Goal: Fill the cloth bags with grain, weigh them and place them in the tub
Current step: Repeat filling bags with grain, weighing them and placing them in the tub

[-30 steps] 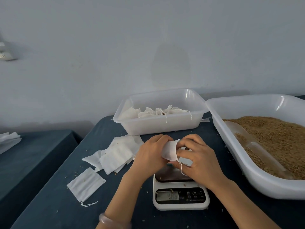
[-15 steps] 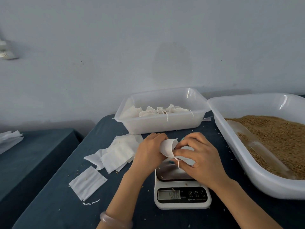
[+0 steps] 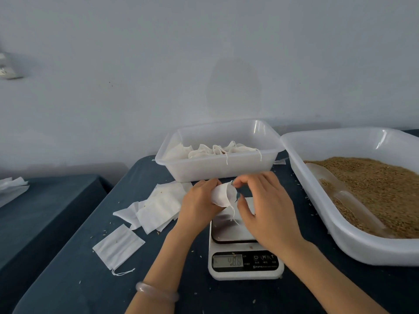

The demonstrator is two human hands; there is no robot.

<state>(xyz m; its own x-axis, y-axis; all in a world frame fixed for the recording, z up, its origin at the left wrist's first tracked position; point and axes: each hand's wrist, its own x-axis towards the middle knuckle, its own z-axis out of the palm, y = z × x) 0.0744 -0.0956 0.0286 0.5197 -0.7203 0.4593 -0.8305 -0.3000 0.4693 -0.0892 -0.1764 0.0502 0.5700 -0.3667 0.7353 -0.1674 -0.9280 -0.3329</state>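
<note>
My left hand [image 3: 199, 205] grips a small white cloth bag [image 3: 221, 196] above the digital scale [image 3: 244, 250]. My right hand [image 3: 265, 209] pinches the bag's open rim with fingertip and thumb; its drawstring dangles toward the scale plate. The scale display is lit. Behind stands a clear tub [image 3: 217, 168] holding several filled, tied bags. To the right a big white tub [image 3: 353, 243] holds brown grain [image 3: 381, 186] with a clear scoop [image 3: 347, 196] lying in it. Whether the held bag contains grain is hidden.
A pile of flat empty cloth bags [image 3: 158, 207] lies left of my hands, and one single bag [image 3: 118, 245] sits nearer the front. Loose grains are scattered on the dark blue table cloth [image 3: 68, 279]. A second dark table [image 3: 45, 200] is at left.
The bag has turned so its mouth faces right, and my right hand's fingers have opened out from the bag to pinch its rim. The view has shifted slightly.
</note>
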